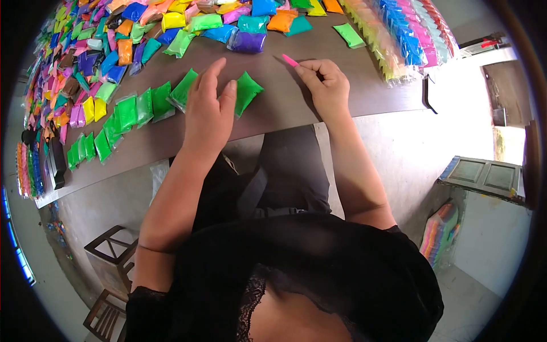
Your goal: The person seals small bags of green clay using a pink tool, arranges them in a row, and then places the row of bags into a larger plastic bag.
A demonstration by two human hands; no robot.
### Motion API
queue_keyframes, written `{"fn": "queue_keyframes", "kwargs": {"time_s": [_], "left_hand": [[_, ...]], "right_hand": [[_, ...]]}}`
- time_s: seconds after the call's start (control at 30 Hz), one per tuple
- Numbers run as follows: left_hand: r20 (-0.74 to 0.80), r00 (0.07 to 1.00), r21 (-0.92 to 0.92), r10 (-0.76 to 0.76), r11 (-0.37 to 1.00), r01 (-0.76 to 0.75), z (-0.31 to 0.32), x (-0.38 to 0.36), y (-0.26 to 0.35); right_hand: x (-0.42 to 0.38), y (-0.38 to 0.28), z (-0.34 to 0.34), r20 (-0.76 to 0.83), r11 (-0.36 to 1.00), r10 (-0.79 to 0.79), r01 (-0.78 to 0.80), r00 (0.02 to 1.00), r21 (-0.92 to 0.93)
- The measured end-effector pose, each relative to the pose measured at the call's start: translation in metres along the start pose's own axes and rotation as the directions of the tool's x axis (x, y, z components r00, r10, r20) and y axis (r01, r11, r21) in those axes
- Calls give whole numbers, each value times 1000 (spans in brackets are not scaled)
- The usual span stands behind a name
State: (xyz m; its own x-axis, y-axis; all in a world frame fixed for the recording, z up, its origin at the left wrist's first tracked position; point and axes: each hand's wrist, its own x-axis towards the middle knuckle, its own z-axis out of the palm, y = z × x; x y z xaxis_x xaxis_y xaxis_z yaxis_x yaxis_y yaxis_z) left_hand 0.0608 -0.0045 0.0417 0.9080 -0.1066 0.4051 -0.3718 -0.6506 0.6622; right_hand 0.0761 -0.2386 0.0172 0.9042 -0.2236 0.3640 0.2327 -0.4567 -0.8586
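Black top (319,256): nearest, behind both hands
Left hand (211,108): half open, thumb apart from fingers, looks empty
Green packet (248,96): just right of left hand's thumb, contact unclear
Right hand (326,88): fingers curled, thumb and finger pinching pink piece (290,60)
Green packet row (126,113): left of left hand
Mixed packet heap (174,21): beyond left hand
Wrapped stacks (401,43): beyond right hand

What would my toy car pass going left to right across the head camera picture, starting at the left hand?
Left hand → bright-green plastic packet → slim bright-pink pointed stick → right hand → zigzag blue plastic strip.
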Motion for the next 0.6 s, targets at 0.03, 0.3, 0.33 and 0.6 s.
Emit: {"fn": "queue_keyframes", "kwargs": {"time_s": [0.03, 0.3, 0.33, 0.6], "left_hand": [[21, 986, 107, 165, 980, -166, -4, 1, -12], [282, 929, 232, 240, 922, -309, 25, -27, -6], [234, 954, 214, 184, 948, -236, 26, -30, 1], [191, 922, 153, 338, 917, -368, -20, -44, -29]], "right_hand": [[0, -1, 0, 0, 1000, 5, -5, 1000, 2], [0, -6, 1, 18, 998, 18, -17, 1000, -56], [-2, -7, 2, 20, 998, 20, -19, 1000, -58], [-2, -6, 2, 20, 997, 4, -2, 1000, -77]]}}
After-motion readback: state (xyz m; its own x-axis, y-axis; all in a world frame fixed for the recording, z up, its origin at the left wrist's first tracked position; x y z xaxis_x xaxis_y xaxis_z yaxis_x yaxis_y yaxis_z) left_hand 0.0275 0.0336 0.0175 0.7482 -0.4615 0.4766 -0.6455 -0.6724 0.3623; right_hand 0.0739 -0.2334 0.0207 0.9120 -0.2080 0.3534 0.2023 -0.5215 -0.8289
